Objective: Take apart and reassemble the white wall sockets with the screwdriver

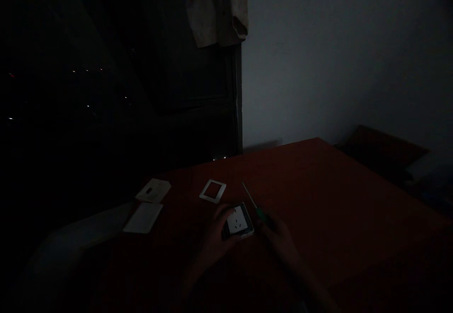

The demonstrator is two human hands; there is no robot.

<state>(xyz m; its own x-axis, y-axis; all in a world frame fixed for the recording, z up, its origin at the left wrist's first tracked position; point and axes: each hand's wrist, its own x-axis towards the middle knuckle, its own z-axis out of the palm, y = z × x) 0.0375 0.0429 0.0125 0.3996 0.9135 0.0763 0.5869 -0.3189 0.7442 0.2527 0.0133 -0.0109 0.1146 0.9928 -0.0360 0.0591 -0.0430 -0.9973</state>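
My left hand [216,238] is closed around a wall socket [238,221], its thumb and fingers at the left and near edges. The socket has a white face with dark slots and a darker surround. In my right hand [278,235] is a screwdriver [261,214] with a green handle, its thin shaft pointing up and to the left, away from the socket. Beyond the socket lies a square white frame [222,192] with an open middle. The scene is very dark, so finger details are faint.
The red table [318,200] reaches to a pale wall [318,58]. At its left lie a white piece with a dark slot [161,191] and a flat white plate [143,218]. Cloth [215,16] hangs above, beside a dark window [88,124].
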